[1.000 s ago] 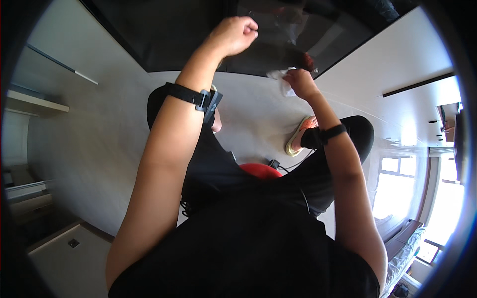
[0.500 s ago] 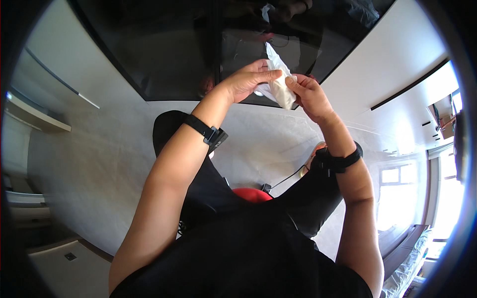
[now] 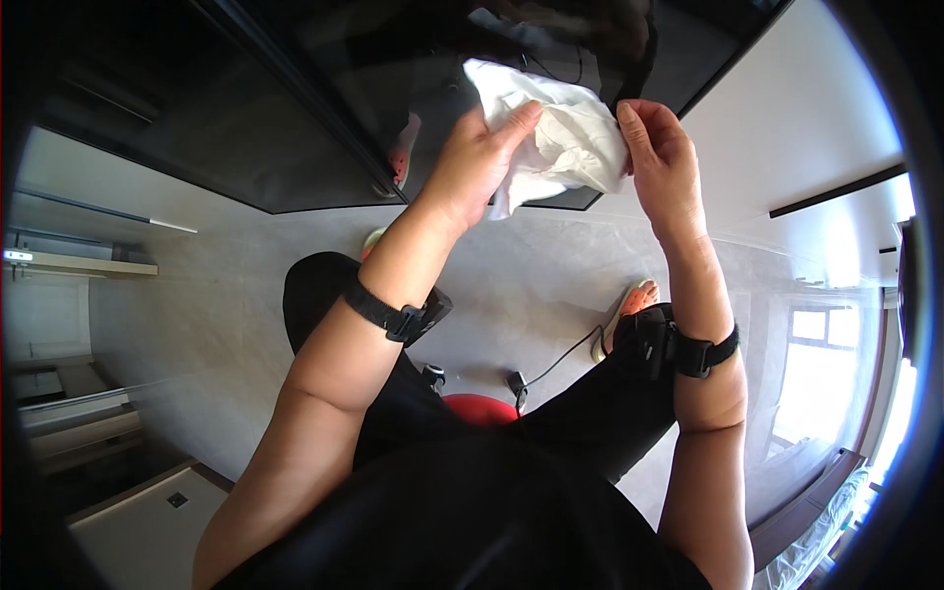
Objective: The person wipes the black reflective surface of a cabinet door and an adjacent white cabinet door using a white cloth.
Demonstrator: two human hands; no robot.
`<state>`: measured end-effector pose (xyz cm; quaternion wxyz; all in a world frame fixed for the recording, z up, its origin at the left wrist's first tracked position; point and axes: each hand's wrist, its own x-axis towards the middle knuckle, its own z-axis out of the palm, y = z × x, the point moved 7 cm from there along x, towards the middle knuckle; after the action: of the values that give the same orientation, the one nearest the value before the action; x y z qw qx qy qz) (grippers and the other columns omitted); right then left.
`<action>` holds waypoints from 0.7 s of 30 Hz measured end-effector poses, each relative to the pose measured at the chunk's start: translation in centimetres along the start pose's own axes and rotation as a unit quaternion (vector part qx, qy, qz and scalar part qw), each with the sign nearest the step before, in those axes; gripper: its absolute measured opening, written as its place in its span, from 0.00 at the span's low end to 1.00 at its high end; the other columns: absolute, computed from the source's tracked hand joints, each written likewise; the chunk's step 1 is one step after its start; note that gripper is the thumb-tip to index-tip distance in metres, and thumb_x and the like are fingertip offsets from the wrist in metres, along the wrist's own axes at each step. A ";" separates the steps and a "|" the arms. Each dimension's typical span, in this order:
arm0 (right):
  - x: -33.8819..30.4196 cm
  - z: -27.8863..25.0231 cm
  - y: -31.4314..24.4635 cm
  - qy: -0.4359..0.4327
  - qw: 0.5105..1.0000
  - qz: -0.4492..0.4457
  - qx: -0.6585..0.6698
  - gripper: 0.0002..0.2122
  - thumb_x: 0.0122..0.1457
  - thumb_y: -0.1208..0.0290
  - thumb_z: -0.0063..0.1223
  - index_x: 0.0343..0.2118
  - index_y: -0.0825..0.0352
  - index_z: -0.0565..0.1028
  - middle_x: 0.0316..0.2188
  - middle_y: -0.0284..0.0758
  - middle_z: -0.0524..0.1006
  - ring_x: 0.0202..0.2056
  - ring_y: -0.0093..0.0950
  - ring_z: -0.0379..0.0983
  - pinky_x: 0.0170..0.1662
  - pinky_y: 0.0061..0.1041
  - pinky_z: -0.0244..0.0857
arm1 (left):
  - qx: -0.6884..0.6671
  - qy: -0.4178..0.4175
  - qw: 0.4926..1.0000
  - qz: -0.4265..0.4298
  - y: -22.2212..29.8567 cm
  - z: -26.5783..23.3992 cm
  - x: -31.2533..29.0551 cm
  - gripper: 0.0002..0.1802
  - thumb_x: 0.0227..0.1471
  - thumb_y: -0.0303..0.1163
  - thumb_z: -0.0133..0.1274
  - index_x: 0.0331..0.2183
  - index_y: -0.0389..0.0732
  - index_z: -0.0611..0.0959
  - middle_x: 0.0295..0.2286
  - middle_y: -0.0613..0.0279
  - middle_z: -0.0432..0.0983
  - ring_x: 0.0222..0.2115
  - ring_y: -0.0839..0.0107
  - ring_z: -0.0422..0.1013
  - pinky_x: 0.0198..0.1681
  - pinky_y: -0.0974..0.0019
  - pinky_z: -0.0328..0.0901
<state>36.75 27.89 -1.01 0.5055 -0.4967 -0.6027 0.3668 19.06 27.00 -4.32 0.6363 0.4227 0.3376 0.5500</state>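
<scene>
A thin white cloth (image 3: 568, 133), creased and partly spread, is stretched between my two hands in front of a glossy black panel. My left hand (image 3: 479, 157) grips its left side, thumb laid on top and the other fingers hidden beneath. At the cloth's right edge, my right hand (image 3: 661, 152) pinches it between thumb and curled fingers. Whether the cloth is woven fabric or a paper wipe, I cannot tell.
The glossy black panel (image 3: 197, 128) with dark framing stands ahead, white cabinet fronts (image 3: 777, 118) to its right. Below me are a grey floor (image 3: 197, 334), a red seat (image 3: 480, 408) between my legs, and a black cable (image 3: 567, 366) near my right foot. Shelving (image 3: 88, 261) is at left.
The cloth has gone from a narrow folded bundle to a wider sheet. My right hand has moved right, away from my left, and my view has shifted.
</scene>
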 end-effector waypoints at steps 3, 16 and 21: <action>0.1 -0.2 -1.6 0.004 0.997 -0.063 -0.034 0.21 0.55 0.58 0.57 0.43 0.71 0.69 0.28 0.32 0.73 0.28 0.19 0.69 0.30 0.17 0.65 | 0.046 0.002 0.999 0.024 0.2 0.4 0.3 0.15 0.55 0.36 0.51 0.40 0.35 0.76 0.35 0.64 0.75 0.34 0.77 0.71 0.38 0.73 0.65; -0.5 2.2 3.0 -0.189 0.922 0.205 0.269 0.15 0.63 0.63 0.41 0.46 0.69 0.70 0.35 0.35 0.77 0.32 0.24 0.75 0.36 0.22 0.70 | 0.332 0.126 0.931 0.082 1.7 0.0 -3.1 0.15 0.55 0.34 0.51 0.41 0.34 0.75 0.32 0.63 0.76 0.33 0.79 0.71 0.37 0.74 0.66; -0.1 2.0 4.1 -0.182 0.861 0.263 0.395 0.18 0.65 0.64 0.32 0.52 0.69 0.63 0.33 0.36 0.74 0.29 0.25 0.73 0.33 0.24 0.69 | 0.165 0.157 0.962 0.148 1.0 0.5 -5.1 0.17 0.56 0.34 0.50 0.44 0.35 0.73 0.36 0.63 0.75 0.37 0.78 0.70 0.41 0.74 0.65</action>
<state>35.76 28.85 -5.34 0.4255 -0.3199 -0.3360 0.7770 18.25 21.93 -3.42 0.4079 0.4751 0.4530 0.6346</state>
